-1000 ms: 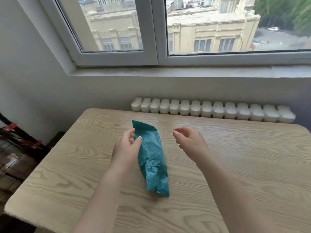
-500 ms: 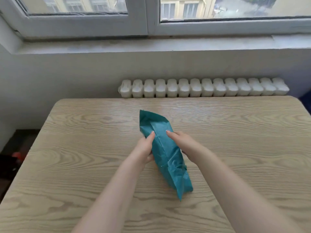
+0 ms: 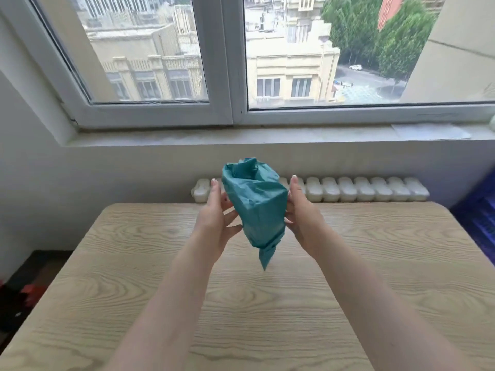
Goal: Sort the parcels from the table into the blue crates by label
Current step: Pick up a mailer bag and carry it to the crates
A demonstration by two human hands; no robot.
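Observation:
A teal plastic parcel hangs in the air above the wooden table, its crumpled top up and a thin tail pointing down. My left hand holds its left side and my right hand holds its right side, fingers reaching behind it. No label shows on the side facing me. A blue crate is partly visible at the far right edge, beyond the table.
A white radiator runs along the wall behind the table, under the window sill. Dark and red items sit on the floor at the left of the table.
Both hands closed on the parcel where it lay on the table and lifted it up in front of the window; the view tilted upward.

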